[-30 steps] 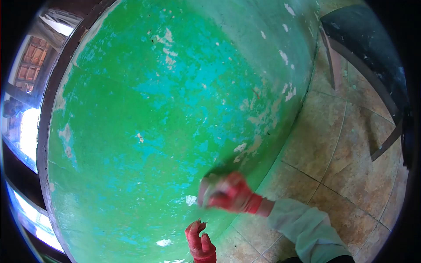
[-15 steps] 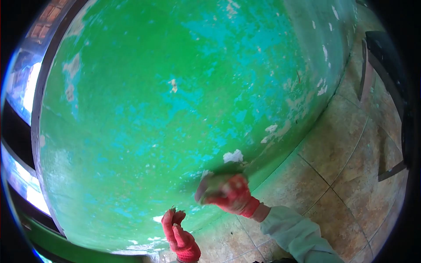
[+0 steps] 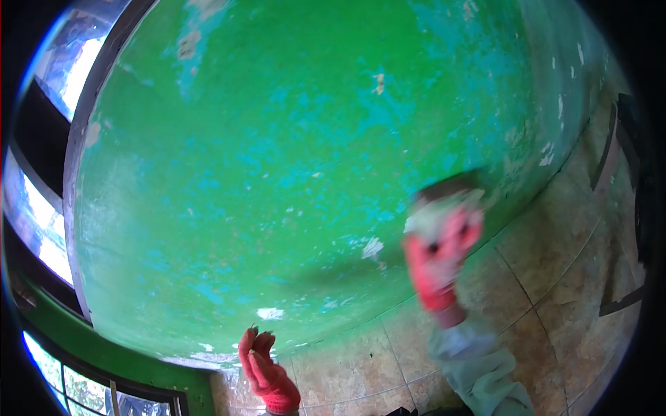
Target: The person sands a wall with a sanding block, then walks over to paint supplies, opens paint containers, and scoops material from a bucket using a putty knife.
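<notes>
A red glove covers my right hand (image 3: 441,260), which is blurred by motion beside the lower right part of a green wall (image 3: 298,139). Its fingers are closed around a flat brown-and-whitish pad (image 3: 444,201), whose exact kind the blur hides. The pad is against or very close to the wall. My left hand (image 3: 269,374), also in a red glove, is low in the view near the wall's foot. Its fingers are loosely bent and apart, with nothing visible in them. Blue patches and whitish bare spots show through the green paint.
Brown floor tiles (image 3: 513,305) meet the wall's foot at the right and below. Dark-framed window openings (image 3: 52,215) line the left side. Another window (image 3: 104,388) shows at the lower left. A dark piece of furniture (image 3: 628,187) stands at the far right.
My right hand has moved up and to the right with the pad, and its wrist has turned upward. My left hand keeps nearly the same pose. The whole view has shifted somewhat.
</notes>
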{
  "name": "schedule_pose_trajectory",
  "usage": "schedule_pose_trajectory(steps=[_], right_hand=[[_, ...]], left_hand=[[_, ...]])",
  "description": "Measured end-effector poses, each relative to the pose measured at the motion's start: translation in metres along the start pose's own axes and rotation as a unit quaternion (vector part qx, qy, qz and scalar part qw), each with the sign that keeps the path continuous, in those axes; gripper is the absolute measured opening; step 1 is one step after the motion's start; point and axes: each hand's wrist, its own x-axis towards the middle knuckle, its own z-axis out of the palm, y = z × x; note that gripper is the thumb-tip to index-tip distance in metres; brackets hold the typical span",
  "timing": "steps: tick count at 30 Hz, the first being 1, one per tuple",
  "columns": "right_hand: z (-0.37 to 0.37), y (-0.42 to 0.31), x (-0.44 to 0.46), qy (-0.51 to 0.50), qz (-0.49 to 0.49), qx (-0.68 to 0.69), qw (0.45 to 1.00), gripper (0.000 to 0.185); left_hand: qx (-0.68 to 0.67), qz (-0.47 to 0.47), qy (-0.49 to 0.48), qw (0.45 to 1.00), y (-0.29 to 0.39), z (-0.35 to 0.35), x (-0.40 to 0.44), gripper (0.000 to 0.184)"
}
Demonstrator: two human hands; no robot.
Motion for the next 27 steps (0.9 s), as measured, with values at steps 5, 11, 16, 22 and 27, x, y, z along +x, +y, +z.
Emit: schedule_pose_trajectory(steps=[5,11,16,22,27], right_hand=[[0.002,-0.060,-0.078,-0.140,-0.197,0.131,0.962,0.055],[-0.004,-0.009,-0.005,0.019,0.087,0.050,0.995,0.077],[0.003,-0.057,-0.032,-0.029,-0.009,0.058,0.998,0.067],[0.003,-0.068,-0.109,-0.158,-0.364,0.062,0.916,0.050],[0.007,-0.032,-0.028,-0.036,0.016,-0.035,0.999,0.071]], left_hand=[[-0.048,-0.024,-0.022,0.998,-0.005,0.006,-0.010,0.044],[-0.045,-0.067,-0.001,0.997,-0.018,-0.033,-0.022,0.043],[-0.081,-0.123,0.045,0.988,-0.029,-0.041,-0.038,0.043],[-0.124,-0.132,0.049,0.982,-0.022,-0.047,-0.037,0.045],[-0.116,-0.140,0.080,0.980,-0.032,-0.072,-0.043,0.046]])
